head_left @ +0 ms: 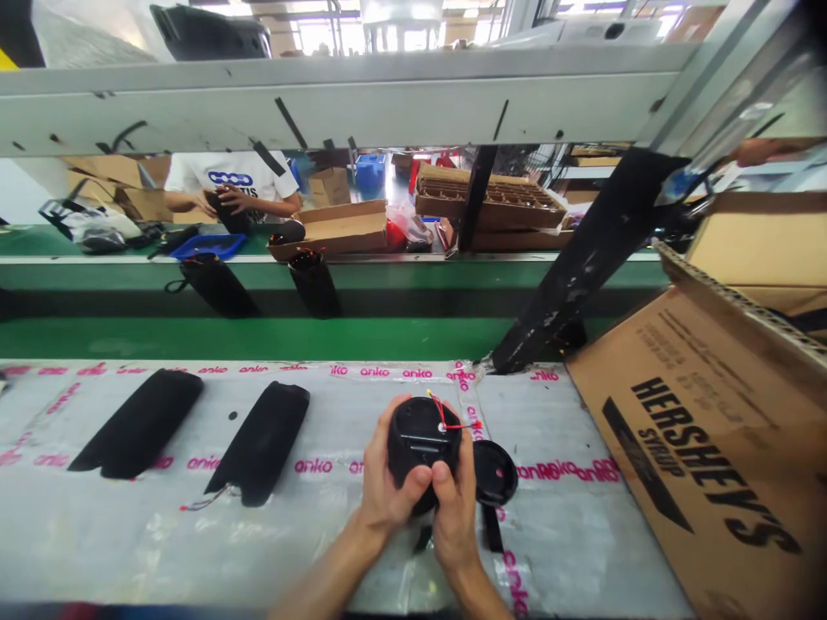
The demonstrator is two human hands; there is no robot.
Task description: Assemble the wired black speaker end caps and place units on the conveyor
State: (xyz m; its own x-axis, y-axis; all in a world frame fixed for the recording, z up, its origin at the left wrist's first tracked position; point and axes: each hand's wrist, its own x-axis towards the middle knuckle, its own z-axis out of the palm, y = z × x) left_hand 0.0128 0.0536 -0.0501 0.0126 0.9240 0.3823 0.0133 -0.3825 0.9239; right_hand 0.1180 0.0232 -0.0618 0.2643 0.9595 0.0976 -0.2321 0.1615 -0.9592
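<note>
Between my two hands is a round black plastic housing (pixel 419 439), its face turned up toward me. Thin red wires (pixel 445 415) with small connectors come out of a hole in that face. My left hand (pixel 388 482) grips the left side, and my right hand (pixel 457 499) wraps the right side, both thumbs pressed on the near edge. Just right of my right hand lies a round black cap (pixel 494 474) with a black strap (pixel 492 527) below it. Farther left, two black fabric-covered cylinders (pixel 262 439) (pixel 139 422) lie on the table, with wires at the near end of one.
A large Hershey's cardboard box (pixel 685 430) stands at the right. Beyond the table (pixel 323 551) runs a green conveyor belt (pixel 388 336) carrying two black cylinders (pixel 314 282). A black-wrapped post (pixel 581 258) slants up at right. Across the belt, a person (pixel 233 185) holds a black object.
</note>
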